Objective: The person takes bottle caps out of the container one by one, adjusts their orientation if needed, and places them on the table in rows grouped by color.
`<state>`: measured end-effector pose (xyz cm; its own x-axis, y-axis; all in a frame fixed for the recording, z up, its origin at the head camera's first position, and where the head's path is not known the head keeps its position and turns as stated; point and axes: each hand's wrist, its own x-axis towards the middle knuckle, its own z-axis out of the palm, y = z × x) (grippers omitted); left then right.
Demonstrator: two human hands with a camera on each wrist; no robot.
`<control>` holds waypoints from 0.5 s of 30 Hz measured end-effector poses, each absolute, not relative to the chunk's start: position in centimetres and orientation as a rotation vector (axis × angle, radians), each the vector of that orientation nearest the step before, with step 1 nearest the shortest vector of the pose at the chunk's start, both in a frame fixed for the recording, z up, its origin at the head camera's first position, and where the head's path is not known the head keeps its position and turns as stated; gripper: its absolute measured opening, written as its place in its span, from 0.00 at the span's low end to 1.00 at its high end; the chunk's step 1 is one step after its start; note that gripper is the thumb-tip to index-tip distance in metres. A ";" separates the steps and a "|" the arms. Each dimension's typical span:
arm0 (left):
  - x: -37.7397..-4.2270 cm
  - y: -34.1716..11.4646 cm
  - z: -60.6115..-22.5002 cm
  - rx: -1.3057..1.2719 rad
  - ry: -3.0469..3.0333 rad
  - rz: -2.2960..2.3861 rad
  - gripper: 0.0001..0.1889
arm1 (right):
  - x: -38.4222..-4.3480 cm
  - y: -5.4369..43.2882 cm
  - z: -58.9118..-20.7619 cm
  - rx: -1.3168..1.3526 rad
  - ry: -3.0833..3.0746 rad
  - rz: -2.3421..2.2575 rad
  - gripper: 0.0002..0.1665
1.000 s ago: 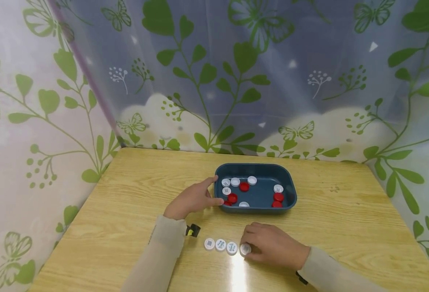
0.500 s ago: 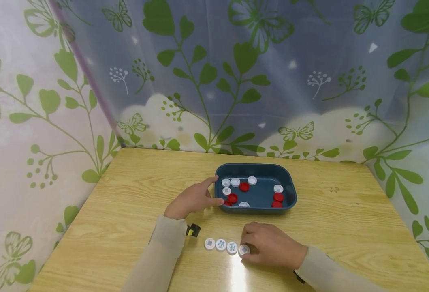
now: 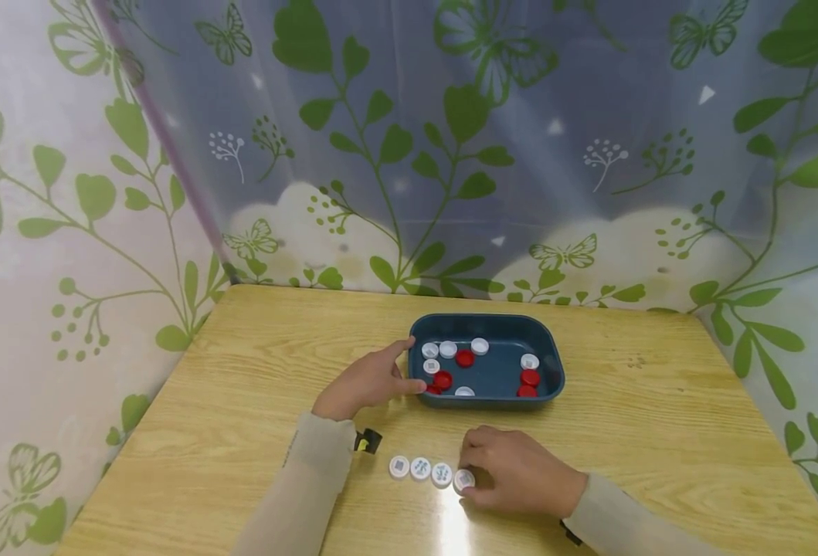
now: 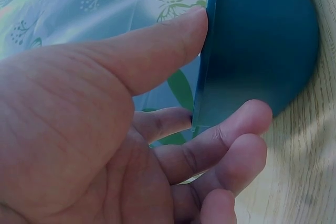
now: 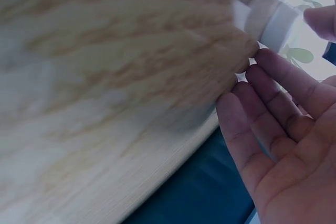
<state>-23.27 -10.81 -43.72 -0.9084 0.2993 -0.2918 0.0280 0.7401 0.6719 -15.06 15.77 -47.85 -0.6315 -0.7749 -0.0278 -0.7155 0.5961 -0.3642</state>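
Note:
My right hand (image 3: 520, 472) pinches a round white bottle cap (image 3: 464, 480) with a grey square print on the table, between thumb and fingertips. In the right wrist view this cap (image 5: 279, 27) stands between thumb and index finger. It is at the right end of a row of white caps, next to one with a blue-green print (image 3: 441, 474). My left hand (image 3: 368, 382) touches the left end of a dark blue tray (image 3: 492, 403). In the left wrist view, thumb (image 4: 184, 35) and index finger meet its rim, the other fingers relaxed.
White caps (image 3: 480, 346) and red caps (image 3: 464, 357) lie loose in the tray, mostly at its left end. The wooden table (image 3: 631, 417) meets patterned cloth walls (image 3: 395, 154) at the back and sides.
My right hand has slid the white cap slightly left, closer to its neighbour in the row. The left hand and the tray have stayed in place.

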 end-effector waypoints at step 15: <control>-23.1 -10.6 -43.6 0.238 2.538 1.032 0.45 | -14.9 15.9 -47.8 -1.228 2.637 -0.478 0.11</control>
<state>-23.13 -10.61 -43.61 -0.9101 0.2966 -0.2894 0.0104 0.7146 0.6995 -14.89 15.85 -47.78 -0.6374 -0.7696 -0.0381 -0.7074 0.6040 -0.3672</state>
